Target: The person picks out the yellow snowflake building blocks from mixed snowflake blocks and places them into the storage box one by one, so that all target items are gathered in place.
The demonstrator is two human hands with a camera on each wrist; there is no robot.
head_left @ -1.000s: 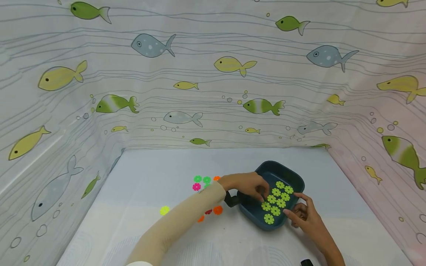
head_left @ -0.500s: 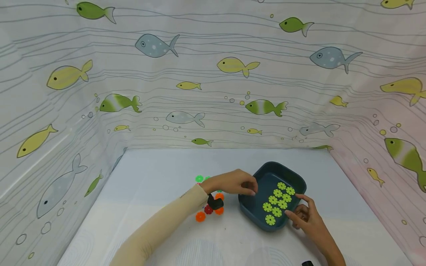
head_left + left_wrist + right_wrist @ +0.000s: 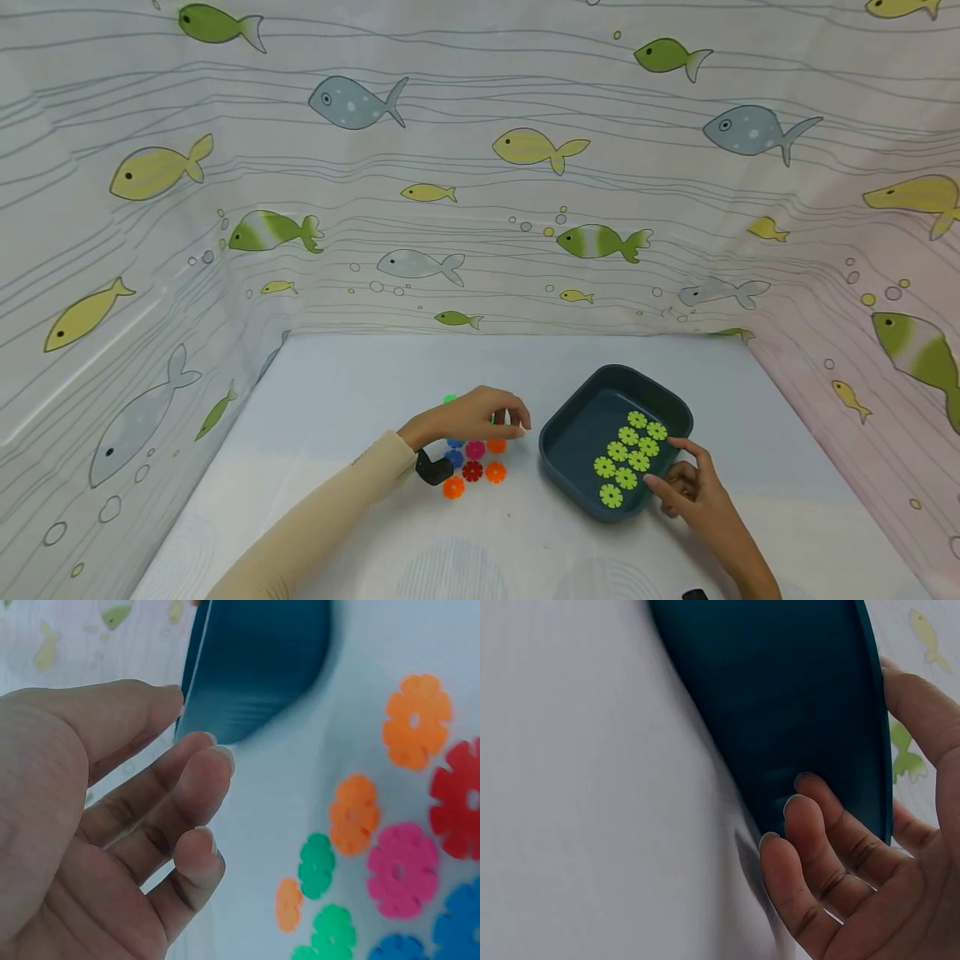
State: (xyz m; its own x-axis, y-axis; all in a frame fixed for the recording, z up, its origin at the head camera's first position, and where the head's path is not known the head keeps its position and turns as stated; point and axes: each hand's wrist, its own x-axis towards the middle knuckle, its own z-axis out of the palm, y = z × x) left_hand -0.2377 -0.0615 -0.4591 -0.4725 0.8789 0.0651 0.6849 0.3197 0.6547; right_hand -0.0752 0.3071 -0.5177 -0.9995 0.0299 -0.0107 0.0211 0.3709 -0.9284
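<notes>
A dark teal plastic tray [image 3: 576, 446] stands on the table, turned at an angle. Inside its right half, yellow-green flower-shaped interlocking discs [image 3: 627, 436] lie in slanting rows. My right hand [image 3: 693, 485] grips the tray's right rim; in the right wrist view its curled fingertips [image 3: 804, 817] lie against the outer wall. Left of the tray, my left hand [image 3: 476, 415] hovers above loose discs with fingers loosely bent and nothing between them. In the left wrist view those discs show orange [image 3: 418, 721], pink [image 3: 403, 870], red, green and blue. The hand and forearm hide part of this group.
A white table [image 3: 360, 367] carries everything, backed and flanked by a fish-patterned curtain [image 3: 480, 225]. The left sleeve [image 3: 315, 508] stretches across the table's left side. A small black object [image 3: 695, 594] shows at the bottom edge near the right forearm.
My left hand has drawn out of the tray and moved left over the loose discs, leaving the yellow-green discs behind. My right hand stays on the tray's rim.
</notes>
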